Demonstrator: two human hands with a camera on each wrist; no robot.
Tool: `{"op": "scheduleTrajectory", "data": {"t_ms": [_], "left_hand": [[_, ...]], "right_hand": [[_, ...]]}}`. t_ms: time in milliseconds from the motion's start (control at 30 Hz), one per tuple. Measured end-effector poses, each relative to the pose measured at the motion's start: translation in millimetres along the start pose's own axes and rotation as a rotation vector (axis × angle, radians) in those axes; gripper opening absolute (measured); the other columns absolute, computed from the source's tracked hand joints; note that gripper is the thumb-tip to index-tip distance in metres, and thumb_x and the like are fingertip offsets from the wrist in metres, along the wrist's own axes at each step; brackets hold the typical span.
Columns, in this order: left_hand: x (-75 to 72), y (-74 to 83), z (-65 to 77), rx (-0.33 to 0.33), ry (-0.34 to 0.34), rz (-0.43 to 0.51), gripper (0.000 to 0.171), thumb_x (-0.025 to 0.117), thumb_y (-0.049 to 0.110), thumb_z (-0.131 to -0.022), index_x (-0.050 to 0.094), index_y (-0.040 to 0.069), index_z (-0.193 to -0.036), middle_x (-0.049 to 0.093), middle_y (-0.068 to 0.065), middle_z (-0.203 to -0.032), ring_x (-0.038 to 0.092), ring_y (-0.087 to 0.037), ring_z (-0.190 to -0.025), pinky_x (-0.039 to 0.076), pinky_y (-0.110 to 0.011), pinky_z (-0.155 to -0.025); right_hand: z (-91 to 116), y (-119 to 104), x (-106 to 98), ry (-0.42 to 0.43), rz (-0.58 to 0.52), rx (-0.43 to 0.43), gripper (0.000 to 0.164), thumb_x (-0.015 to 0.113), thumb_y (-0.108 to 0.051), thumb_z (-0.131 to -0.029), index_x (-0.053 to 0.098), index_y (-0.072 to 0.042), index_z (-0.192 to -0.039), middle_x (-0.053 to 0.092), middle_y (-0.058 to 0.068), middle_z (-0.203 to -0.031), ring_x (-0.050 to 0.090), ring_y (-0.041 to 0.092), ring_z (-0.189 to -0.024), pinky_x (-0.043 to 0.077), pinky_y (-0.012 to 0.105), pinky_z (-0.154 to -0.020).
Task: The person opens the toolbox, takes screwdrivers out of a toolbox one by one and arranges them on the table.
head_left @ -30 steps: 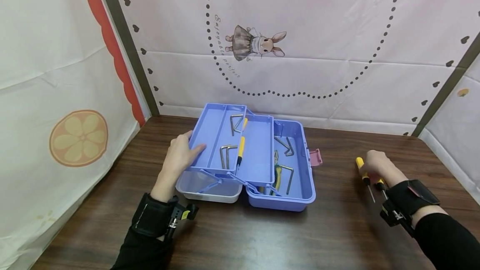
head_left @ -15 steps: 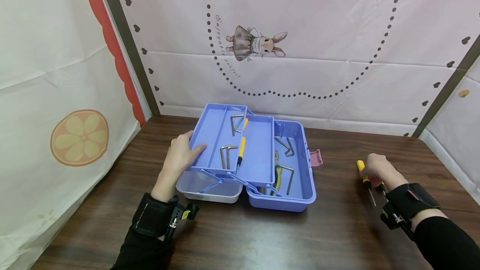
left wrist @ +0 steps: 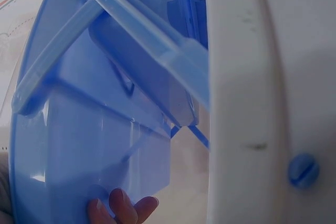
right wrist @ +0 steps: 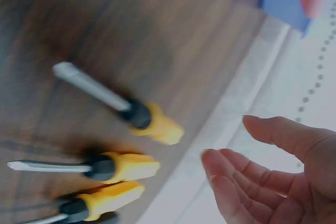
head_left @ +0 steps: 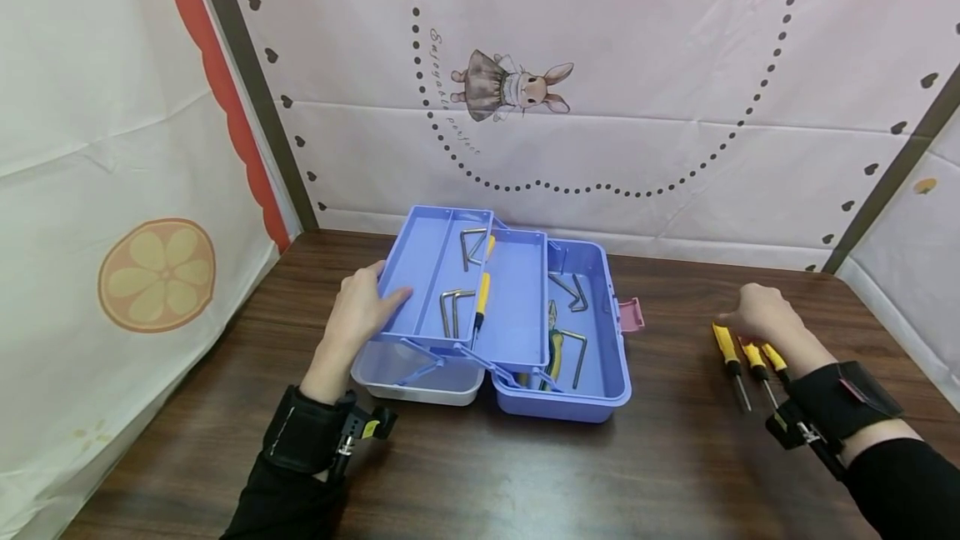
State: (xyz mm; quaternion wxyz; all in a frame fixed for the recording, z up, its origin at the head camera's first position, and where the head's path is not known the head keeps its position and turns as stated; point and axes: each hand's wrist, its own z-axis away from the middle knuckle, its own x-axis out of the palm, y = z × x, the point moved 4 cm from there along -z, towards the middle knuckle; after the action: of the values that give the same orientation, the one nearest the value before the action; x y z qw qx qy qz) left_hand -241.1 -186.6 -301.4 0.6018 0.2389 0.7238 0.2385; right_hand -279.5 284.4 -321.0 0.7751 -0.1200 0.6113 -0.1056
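A blue toolbox [head_left: 618, 357] stands unfolded, its upper tray [head_left: 420, 273] swung out to the left. My left hand [head_left: 358, 311] grips that tray's left edge, thumb on top; in the left wrist view its fingertips [left wrist: 125, 205] press the underside. On the table at the right lie three yellow-and-black screwdrivers [head_left: 725, 346], side by side. My right hand [head_left: 765, 315] hovers by their handle ends, holding nothing. In the right wrist view its thumb stands apart from its bent fingers, clear of the nearest screwdriver [right wrist: 160, 127].
Hex keys [head_left: 442, 315] and a yellow-handled screwdriver [head_left: 483, 294] show at the upper tray. Pliers [head_left: 556, 352] and more hex keys [head_left: 581, 361] lie in the box's bottom. A translucent lid [head_left: 427, 394] lies under the tray. A pink latch [head_left: 632, 315] sticks out right.
My right hand has let go of a screwdriver and moved up and away, uncovering the handles. The left hand and toolbox stay as they were.
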Motion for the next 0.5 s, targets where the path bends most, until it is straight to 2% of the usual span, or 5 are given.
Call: {"op": "scheduleTrajectory", "data": {"t_ms": [133,233,367,500], "left_hand": [[0.8,-0.5,-0.2,0.005,-0.001,0.004,0.055,0.057,0.016,-0.086,0.035,-0.012,-0.128,0.048,-0.033,-0.116,0.055,-0.042,-0.094,0.048,-0.048,-0.073],[1.5,-0.8,-0.4,0.005,-0.002,0.007,0.055,0.057,0.016,-0.086,0.035,-0.012,-0.128,0.048,-0.033,-0.116,0.055,-0.043,-0.095,0.048,-0.048,-0.074],[1.5,-1.0,-0.2,-0.001,-0.009,0.010,0.056,0.057,0.016,-0.087,0.034,-0.012,-0.129,0.047,-0.033,-0.117,0.055,-0.043,-0.095,0.048,-0.048,-0.073],[0.5,-0.6,-0.6,0.002,-0.008,0.010,0.055,0.057,0.015,-0.087,0.034,-0.012,-0.129,0.047,-0.033,-0.117,0.055,-0.043,-0.094,0.048,-0.048,-0.073]], "right_hand": [[2,-24,-7,0.094,0.009,-0.101,0.026,0.055,-0.015,-0.085,0.057,0.007,-0.072,0.056,0.013,-0.061,0.051,0.020,-0.051,0.041,0.031,-0.046],[2,-45,-10,0.164,0.019,-0.184,0.027,0.058,-0.015,-0.083,0.059,0.012,-0.083,0.059,0.019,-0.073,0.055,0.025,-0.060,0.046,0.038,-0.053],[3,-76,-13,0.235,0.030,-0.315,0.023,0.062,-0.015,-0.079,0.062,0.008,-0.078,0.062,0.015,-0.071,0.057,0.026,-0.063,0.047,0.041,-0.058],[3,-111,-16,0.248,0.011,-0.432,0.017,0.064,-0.012,-0.077,0.064,0.004,-0.073,0.063,0.009,-0.066,0.056,0.022,-0.060,0.046,0.037,-0.056]]}}
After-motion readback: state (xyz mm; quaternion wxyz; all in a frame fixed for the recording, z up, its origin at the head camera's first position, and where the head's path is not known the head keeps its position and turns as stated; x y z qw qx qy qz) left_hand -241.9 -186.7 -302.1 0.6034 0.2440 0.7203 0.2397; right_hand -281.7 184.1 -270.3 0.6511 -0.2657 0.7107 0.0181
